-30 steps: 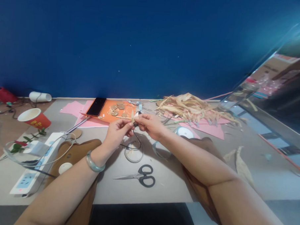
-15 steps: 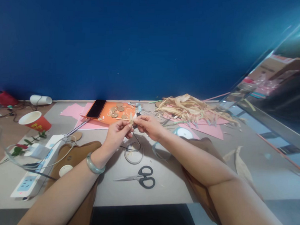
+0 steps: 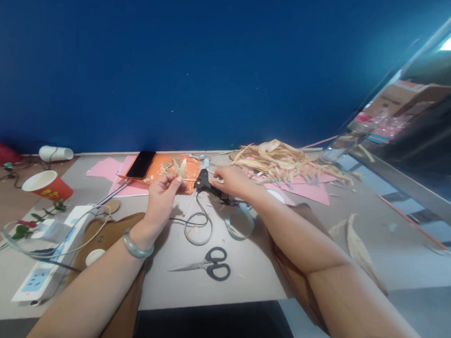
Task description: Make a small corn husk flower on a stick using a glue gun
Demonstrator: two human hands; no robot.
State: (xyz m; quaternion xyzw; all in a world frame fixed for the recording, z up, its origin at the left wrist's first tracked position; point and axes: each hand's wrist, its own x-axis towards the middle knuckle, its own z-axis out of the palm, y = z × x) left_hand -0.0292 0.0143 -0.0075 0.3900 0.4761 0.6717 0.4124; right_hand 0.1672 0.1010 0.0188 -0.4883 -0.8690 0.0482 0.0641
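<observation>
My left hand point(image 3: 160, 196) pinches a small pale dried-leaf piece point(image 3: 182, 168) between thumb and fingers, held just above the table. My right hand point(image 3: 233, 181) is closed on a black glue gun point(image 3: 206, 184) whose nozzle points left toward the leaf piece; its black cord point(image 3: 197, 217) loops down over the table. A green bangle point(image 3: 135, 246) sits on my left wrist. A heap of dried husk strips point(image 3: 281, 161) lies just beyond my right hand.
Black-handled scissors point(image 3: 210, 268) lie near the table's front edge. An orange sheet point(image 3: 165, 179) with brown discs and a black phone point(image 3: 141, 164) are behind my hands. A red paper cup point(image 3: 45, 185), a white power strip point(image 3: 45, 266) and brown cloth point(image 3: 106, 233) are at the left.
My hands have come apart. The right hand moved right and down with the glue gun, now plainly visible; the left hand drew the leaf piece slightly left.
</observation>
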